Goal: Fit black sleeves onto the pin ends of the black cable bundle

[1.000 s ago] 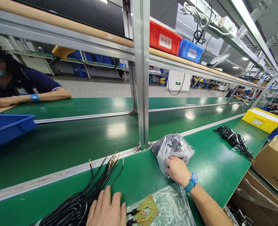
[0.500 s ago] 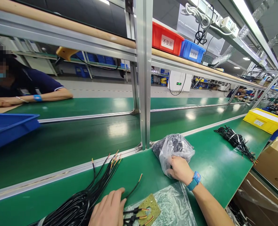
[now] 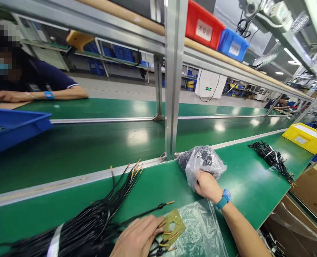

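My left hand [image 3: 139,236] is bent over black cables near the bottom edge, its fingers closed around a cable end with bare coloured wires at the fingertips. Under those wires lies a yellow-green flat piece [image 3: 177,223] with a round hole, on a clear plastic sheet [image 3: 201,232]. A thick bundle of black cables [image 3: 85,221], tied with a white band, spreads to the left. My right hand [image 3: 208,186], with a blue wristband, has its fingers curled at the mouth of a clear plastic bag [image 3: 198,162] holding small dark parts. Its fingertips are partly hidden by the bag.
A metal post [image 3: 172,82] rises behind the bag. Another tied cable bundle [image 3: 272,157] lies right, before a yellow bin [image 3: 305,137]. Cardboard boxes [image 3: 312,189] stand at lower right. Across the belt, a person [image 3: 48,76] sits behind a blue tray [image 3: 19,125].
My left hand has moved right, to the wire ends over the yellow-green piece. My right hand's fingers reach further into the bag's folds. The whole view has shifted slightly.
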Action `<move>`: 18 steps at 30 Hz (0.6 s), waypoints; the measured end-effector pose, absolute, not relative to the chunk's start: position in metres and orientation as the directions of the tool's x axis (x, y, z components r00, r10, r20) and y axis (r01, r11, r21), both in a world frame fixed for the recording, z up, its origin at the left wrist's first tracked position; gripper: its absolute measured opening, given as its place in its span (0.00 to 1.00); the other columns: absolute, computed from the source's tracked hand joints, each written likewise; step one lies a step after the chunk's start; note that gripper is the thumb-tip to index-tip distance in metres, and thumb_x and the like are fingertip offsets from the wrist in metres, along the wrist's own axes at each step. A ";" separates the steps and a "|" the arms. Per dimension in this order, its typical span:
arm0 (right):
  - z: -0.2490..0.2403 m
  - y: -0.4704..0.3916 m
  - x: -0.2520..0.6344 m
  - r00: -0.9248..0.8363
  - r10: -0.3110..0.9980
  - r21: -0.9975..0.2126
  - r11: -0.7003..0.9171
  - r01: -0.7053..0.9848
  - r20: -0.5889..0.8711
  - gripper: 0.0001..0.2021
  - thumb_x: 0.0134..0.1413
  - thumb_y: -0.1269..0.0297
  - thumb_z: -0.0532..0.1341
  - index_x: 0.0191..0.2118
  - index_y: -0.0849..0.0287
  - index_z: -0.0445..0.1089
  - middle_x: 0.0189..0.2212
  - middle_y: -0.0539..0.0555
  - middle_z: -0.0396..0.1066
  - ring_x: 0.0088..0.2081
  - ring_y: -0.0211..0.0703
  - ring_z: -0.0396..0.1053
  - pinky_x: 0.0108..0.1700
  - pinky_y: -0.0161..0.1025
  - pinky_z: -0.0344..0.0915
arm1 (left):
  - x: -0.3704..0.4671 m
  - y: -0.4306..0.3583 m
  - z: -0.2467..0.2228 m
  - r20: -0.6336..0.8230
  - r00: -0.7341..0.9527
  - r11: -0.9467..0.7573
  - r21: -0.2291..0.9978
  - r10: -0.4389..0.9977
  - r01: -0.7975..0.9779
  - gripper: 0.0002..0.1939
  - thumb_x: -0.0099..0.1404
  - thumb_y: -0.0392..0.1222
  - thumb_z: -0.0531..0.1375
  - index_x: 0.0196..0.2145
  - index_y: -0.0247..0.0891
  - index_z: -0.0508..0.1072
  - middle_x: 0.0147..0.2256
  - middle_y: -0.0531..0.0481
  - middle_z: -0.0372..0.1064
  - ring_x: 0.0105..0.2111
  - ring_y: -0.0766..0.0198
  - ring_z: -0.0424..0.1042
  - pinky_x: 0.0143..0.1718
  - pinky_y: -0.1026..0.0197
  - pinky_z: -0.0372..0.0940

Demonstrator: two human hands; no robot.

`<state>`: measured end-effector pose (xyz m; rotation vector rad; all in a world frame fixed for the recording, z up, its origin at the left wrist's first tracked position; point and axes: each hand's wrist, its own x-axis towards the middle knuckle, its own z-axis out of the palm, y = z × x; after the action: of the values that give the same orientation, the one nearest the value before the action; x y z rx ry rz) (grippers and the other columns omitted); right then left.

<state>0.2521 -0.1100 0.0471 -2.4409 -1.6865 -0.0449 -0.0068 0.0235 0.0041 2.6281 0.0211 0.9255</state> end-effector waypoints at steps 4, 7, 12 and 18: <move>0.055 -0.124 0.256 0.340 0.931 -0.189 -0.312 0.931 0.136 0.07 0.56 0.73 0.56 0.39 0.62 0.70 0.35 0.58 0.74 0.36 0.47 0.72 0.41 0.39 0.65 | -0.013 0.009 0.017 0.502 0.827 -0.891 0.454 0.255 0.000 0.11 0.75 0.36 0.49 0.46 0.38 0.71 0.37 0.48 0.77 0.35 0.61 0.77 0.37 0.61 0.69; 0.055 -0.131 0.269 0.303 0.937 -0.253 -0.255 0.933 0.172 0.07 0.60 0.67 0.54 0.36 0.61 0.69 0.34 0.61 0.73 0.35 0.50 0.71 0.40 0.43 0.65 | -0.017 0.002 0.027 0.305 0.867 -0.811 0.560 0.394 0.171 0.09 0.73 0.35 0.50 0.46 0.37 0.67 0.40 0.45 0.74 0.40 0.58 0.75 0.41 0.57 0.68; 0.059 -0.137 0.277 0.345 0.836 -0.235 -0.265 0.935 0.427 0.13 0.67 0.54 0.55 0.39 0.58 0.68 0.31 0.55 0.72 0.30 0.48 0.71 0.32 0.40 0.63 | -0.021 -0.001 0.040 0.197 0.884 -0.740 0.638 0.423 0.212 0.03 0.73 0.36 0.49 0.42 0.38 0.61 0.38 0.46 0.67 0.36 0.59 0.69 0.40 0.57 0.66; 0.078 -0.136 0.239 0.249 0.566 -0.215 -0.128 0.968 0.786 0.09 0.67 0.59 0.60 0.43 0.60 0.71 0.29 0.53 0.73 0.25 0.39 0.69 0.30 0.36 0.63 | -0.019 0.004 0.031 0.279 0.882 -0.722 0.685 0.380 0.095 0.06 0.73 0.32 0.51 0.38 0.37 0.67 0.40 0.46 0.65 0.38 0.63 0.67 0.40 0.61 0.63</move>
<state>0.2391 -0.1357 0.0783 -1.7965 -1.4083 -0.7019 -0.0187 0.0038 0.0308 2.3463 0.3400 0.5299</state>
